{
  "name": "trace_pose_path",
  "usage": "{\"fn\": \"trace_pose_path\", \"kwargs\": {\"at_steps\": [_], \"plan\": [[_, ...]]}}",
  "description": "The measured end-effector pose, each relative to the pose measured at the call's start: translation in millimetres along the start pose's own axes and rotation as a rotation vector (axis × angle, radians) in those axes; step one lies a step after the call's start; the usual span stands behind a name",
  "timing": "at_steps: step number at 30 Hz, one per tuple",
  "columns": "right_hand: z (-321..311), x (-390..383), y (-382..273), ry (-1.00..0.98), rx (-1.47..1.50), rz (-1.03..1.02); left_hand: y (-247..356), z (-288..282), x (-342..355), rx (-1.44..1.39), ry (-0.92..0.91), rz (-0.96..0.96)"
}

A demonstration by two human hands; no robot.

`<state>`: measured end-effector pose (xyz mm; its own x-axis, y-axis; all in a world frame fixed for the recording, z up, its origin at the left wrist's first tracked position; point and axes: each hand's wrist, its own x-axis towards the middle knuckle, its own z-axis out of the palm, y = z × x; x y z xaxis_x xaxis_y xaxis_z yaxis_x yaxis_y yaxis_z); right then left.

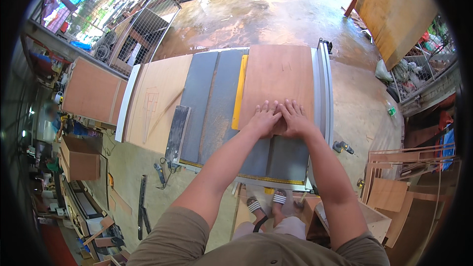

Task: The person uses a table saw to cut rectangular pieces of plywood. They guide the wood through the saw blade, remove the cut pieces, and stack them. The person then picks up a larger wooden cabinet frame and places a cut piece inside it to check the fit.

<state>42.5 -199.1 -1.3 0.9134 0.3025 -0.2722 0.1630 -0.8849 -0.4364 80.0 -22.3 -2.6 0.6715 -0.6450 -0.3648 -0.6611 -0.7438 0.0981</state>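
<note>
Both my hands lie flat, side by side, on the near end of a reddish-brown plywood panel (280, 71). My left hand (266, 119) has its fingers stretched forward, its thumb close to the right one. My right hand (297, 122) is likewise spread, palm down. The panel rests on a grey machine table (201, 106) dusted with sawdust. Along the panel's left edge runs a yellow strip (240, 91), and a silver metal rail (322, 81) flanks its right side. A dark block-like bar (178, 130) sits on the table farther left.
Pale plywood with red lines (155, 99) extends the table leftward. A cordless drill (343, 148) lies on the floor at right, a corded power tool (159, 173) at left. Wooden frames (389, 192) and an open box (374, 219) stand right; a wooden cabinet (80, 158) stands left.
</note>
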Motion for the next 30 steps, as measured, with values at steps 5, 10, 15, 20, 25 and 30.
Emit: {"fn": "trace_pose_path", "kwargs": {"at_steps": [5, 10, 15, 20, 25, 30], "plan": [[7.5, 0.1, -1.4, 0.050, 0.027, 0.043, -13.8, 26.7, 12.9, -0.013, 0.098, 0.012], [7.6, 0.8, 3.9, 0.052, 0.027, 0.047, -8.8, 10.7, 15.4, -0.001, 0.024, 0.009], [6.9, 3.4, 2.9, 0.075, 0.045, 0.056, -8.1, -1.3, 15.0, -0.007, -0.010, 0.005], [9.3, 9.2, 9.5, 0.089, 0.039, 0.058, -5.7, -14.4, 13.9, -0.002, -0.018, 0.016], [4.5, 13.8, 9.0, 0.095, 0.052, 0.048, -14.8, -5.9, 22.0, 0.009, 0.024, 0.029], [0.3, 17.4, 11.8, 0.096, 0.045, 0.048, -15.5, -10.6, 27.4, -0.015, 0.016, 0.014]]}}
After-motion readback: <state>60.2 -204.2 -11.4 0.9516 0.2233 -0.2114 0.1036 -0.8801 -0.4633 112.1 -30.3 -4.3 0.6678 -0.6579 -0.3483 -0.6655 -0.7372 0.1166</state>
